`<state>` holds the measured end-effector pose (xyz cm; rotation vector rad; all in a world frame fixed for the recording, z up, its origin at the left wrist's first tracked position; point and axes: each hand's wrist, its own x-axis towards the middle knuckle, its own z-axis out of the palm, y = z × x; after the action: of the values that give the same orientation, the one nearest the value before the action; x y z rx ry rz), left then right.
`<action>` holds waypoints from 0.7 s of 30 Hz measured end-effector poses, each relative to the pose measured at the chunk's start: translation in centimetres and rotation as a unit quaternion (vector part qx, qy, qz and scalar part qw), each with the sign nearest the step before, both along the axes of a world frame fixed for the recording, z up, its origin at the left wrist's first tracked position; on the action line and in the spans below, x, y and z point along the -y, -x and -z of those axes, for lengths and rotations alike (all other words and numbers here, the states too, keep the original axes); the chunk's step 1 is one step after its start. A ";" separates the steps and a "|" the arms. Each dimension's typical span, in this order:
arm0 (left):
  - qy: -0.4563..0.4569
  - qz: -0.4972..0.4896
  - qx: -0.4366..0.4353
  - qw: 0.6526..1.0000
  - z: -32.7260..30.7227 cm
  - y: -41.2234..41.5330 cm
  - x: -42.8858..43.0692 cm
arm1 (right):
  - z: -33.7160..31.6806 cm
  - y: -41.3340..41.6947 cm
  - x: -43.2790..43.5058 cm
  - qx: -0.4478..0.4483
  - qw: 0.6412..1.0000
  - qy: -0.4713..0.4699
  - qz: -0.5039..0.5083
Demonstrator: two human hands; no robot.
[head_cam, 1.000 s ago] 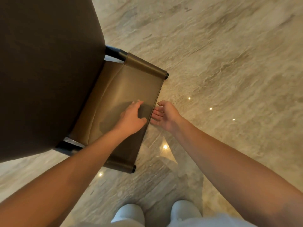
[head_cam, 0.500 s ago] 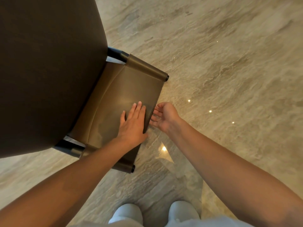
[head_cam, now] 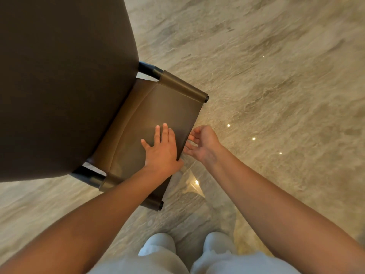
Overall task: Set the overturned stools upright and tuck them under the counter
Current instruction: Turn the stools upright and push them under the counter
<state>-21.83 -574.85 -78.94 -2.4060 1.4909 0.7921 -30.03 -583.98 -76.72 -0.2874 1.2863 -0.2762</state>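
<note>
Standing over the stool [head_cam: 138,119], the person has the left hand [head_cam: 162,153] laid flat on its brown leather back panel [head_cam: 171,107]. The fingers [head_cam: 165,131] of this hand are straight and close together, and the thumb is spread to the side. The palm rests on the leather near the free edge of the panel, so the hand is opened out and grips nothing. The right hand [head_cam: 203,143] is just beside that same edge, with the palm turned up and its fingers [head_cam: 190,137] loosely bent. The fingertips reach the edge of the panel, but I cannot tell if they really touch it. They are not closed around anything. The two hands are very near each other, with only the edge of the panel between them.

The panel is stretched between a farther post [head_cam: 150,69] and a nearer post [head_cam: 88,176], both dark. The ends that point to the person carry an upper black cap [head_cam: 206,99] and a lower black cap [head_cam: 161,205]. On the left, both posts go under a broad dark brown surface [head_cam: 59,86] with a rounded corner. It looks like the seat, though I am not sure. The legs are hidden, so I cannot say if the stool stands upright.

The stool is over a polished beige marble floor [head_cam: 276,76], just in front of the person's white shoes [head_cam: 158,244] and a little to their left. Small bright reflections [head_cam: 228,125] shine on the floor to the right of the hands.
</note>
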 end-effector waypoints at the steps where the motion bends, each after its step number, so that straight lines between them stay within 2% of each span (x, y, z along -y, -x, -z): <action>1: -0.002 0.000 -0.003 1.000 -0.7 0.0 -0.1 | -0.6 0.0 -0.2 0.001 1.000 -0.002 0.001; 8: -0.010 -0.020 -0.043 0.999 -7.0 -0.6 -1.8 | -6.6 -0.3 -1.9 0.010 1.000 -0.016 0.013; 12: -0.001 -0.052 -0.070 0.996 -12.0 -1.0 -3.3 | -11.9 -0.7 -3.2 -0.004 1.000 -0.022 0.011; 21: 0.004 -0.053 -0.075 0.996 -24.7 -3.8 -6.5 | -24.9 -3.7 -6.1 0.008 0.999 -0.049 0.017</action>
<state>-17.98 -568.30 -54.24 -2.4992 1.4288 1.0119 -26.35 -577.90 -51.86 -0.1796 1.2857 -0.2441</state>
